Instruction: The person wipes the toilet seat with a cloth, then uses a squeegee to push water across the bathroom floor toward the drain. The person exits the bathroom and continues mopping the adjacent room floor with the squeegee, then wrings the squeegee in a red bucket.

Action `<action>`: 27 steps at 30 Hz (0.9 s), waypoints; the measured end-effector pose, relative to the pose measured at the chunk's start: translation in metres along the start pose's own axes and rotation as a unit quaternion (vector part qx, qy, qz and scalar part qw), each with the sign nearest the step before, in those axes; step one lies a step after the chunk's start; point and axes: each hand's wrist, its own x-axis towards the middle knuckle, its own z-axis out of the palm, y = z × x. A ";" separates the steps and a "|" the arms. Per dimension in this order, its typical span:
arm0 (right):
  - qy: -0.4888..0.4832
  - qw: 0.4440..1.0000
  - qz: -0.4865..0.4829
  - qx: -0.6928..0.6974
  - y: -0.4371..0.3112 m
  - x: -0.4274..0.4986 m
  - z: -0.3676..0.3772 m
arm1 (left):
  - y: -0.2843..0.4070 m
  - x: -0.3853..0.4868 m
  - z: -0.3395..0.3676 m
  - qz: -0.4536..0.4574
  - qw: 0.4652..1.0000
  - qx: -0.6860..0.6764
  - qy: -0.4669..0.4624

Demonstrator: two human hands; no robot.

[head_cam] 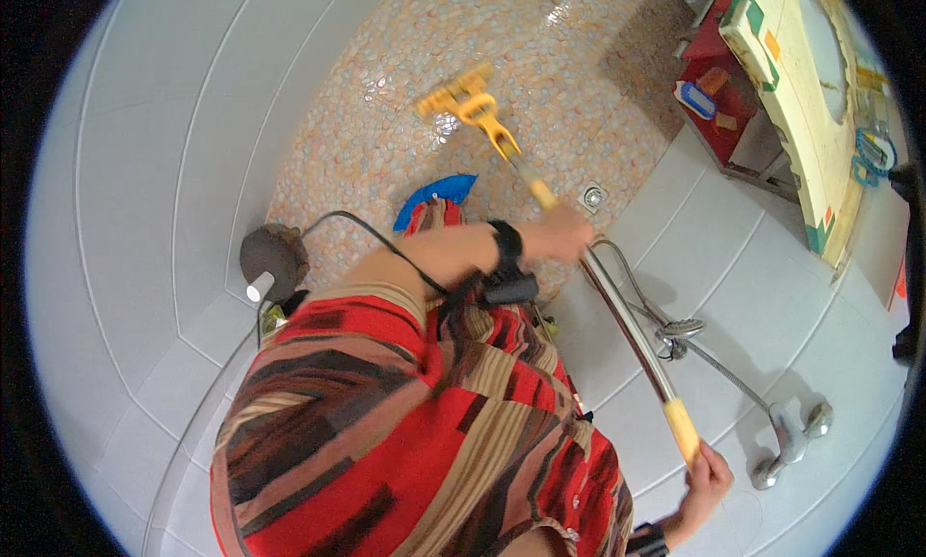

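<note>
A mop with a yellow plastic head (463, 98) and a metal pole runs slantwise across the view. Its head rests on or just above the wet, pebble-patterned floor (391, 152); the contact is not clear. My left hand (564, 231) is closed around the pole below the lower yellow sleeve, somewhat blurred. At the pole's far end, my right hand (705, 477) holds the yellow grip. Both wrists carry dark bands. A blue shoe or shoe cover (441, 190) shows beyond my striped red and brown garment.
A floor drain (593, 197) lies right of the pole. A hand shower (682, 330) and tap (788, 434) are on the right wall. A red cabinet (712, 134) with brushes and a cream-framed mirror stand upper right. A dark round object (271, 260) is left.
</note>
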 end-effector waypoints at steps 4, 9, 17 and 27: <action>-0.180 0.983 -0.035 -0.014 -0.020 0.037 0.116 | -0.122 -0.021 -0.055 0.001 0.990 0.102 0.093; -0.217 0.971 -0.034 0.090 -0.035 0.054 0.149 | -0.163 -0.003 -0.055 -0.017 0.984 0.177 0.033; -0.089 0.988 0.123 -0.021 -0.025 -0.057 0.053 | -0.004 -0.003 0.048 0.144 0.984 0.021 -0.104; -0.001 0.960 0.257 0.111 0.009 -0.105 0.047 | 0.030 0.028 0.043 0.263 0.938 0.058 -0.219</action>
